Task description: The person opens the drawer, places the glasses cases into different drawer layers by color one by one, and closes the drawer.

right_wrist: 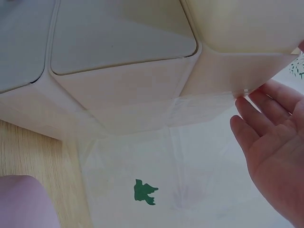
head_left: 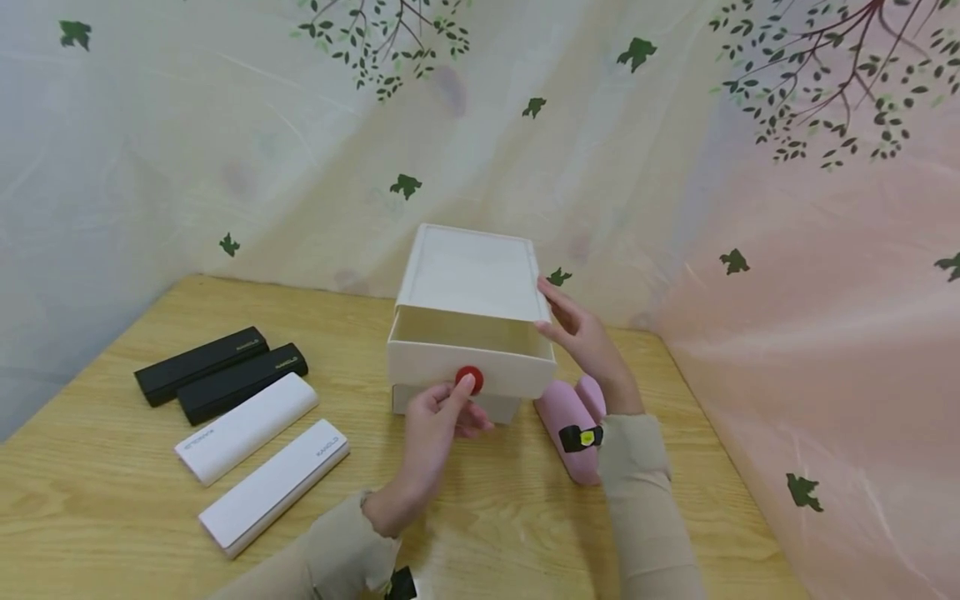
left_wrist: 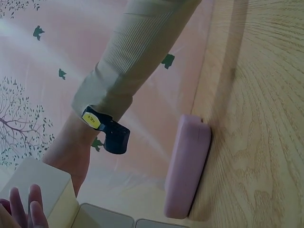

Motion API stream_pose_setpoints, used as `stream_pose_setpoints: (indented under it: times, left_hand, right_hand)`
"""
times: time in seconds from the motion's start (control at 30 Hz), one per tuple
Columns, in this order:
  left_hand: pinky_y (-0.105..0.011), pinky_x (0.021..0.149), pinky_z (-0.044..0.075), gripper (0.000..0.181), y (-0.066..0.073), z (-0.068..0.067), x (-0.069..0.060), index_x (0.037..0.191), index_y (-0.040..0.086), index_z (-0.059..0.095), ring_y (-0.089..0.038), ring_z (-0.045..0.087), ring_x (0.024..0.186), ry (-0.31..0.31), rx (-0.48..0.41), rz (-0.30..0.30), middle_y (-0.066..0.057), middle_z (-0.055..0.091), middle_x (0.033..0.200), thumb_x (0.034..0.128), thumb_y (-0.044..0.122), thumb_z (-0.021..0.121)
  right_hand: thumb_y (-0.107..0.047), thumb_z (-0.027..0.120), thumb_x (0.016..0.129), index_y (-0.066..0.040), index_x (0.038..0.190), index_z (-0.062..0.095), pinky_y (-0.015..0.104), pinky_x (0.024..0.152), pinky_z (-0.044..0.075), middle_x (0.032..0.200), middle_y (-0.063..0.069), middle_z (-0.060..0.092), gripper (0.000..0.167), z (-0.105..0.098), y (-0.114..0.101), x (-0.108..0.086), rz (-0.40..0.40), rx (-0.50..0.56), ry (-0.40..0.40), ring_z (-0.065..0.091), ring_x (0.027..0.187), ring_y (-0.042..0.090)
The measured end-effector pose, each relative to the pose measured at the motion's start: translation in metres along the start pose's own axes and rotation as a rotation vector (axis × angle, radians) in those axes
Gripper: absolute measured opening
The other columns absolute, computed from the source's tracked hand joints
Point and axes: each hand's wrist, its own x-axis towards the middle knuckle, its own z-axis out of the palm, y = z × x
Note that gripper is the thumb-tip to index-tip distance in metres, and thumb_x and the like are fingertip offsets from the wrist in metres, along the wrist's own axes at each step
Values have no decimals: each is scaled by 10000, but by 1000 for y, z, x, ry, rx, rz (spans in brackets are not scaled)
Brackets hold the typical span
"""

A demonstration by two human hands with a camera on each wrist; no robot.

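Note:
A white drawer cabinet (head_left: 472, 267) stands at the back of the table, its top drawer (head_left: 420, 360) pulled partway out. Only bare pale walls show in the visible part of that drawer's inside. On the drawer's front is a round red knob (head_left: 474, 372), pinched by my left hand (head_left: 431, 429) with the thumb on its face. My right hand (head_left: 585, 337) rests its fingertips against the cabinet's right side, thumb near the drawer's corner. The right wrist view shows those fingers (right_wrist: 259, 116) extended along the side wall. Lower drawers (right_wrist: 123, 38) there are closed.
Left of the cabinet lie two black cases (head_left: 202, 362) and two white cases (head_left: 277, 483) with printed lettering. Pink cases (head_left: 558, 412) lie beside the cabinet, near my right forearm. A patterned curtain (head_left: 300, 167) hangs behind the wooden table (head_left: 495, 517).

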Motion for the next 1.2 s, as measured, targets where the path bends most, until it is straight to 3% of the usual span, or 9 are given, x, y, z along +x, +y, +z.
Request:
stream_pose_setpoints:
  times: [0.77,1.2]
  left_hand:
    - [-260,679,587,259,-3,-2,-7,877,-26,602,-91,674,598,-6,-37,53,58,658,600,988,204,556]
    - [-275,713,588,251,-1,-9,-15,833,42,586,-111,683,624,-10,-46,-1,48,662,632,987,238,560]
  right_hand:
    - [-204,596,969,-192,1517,323,435,1165,306,1594,-32,276,613,1,2,15,9,1,6,324,1454,228]
    - [-225,600,968,-194,1517,322,430,1179,284,1597,-48,262,616,1,5,21,29,4,0,265,1475,185]
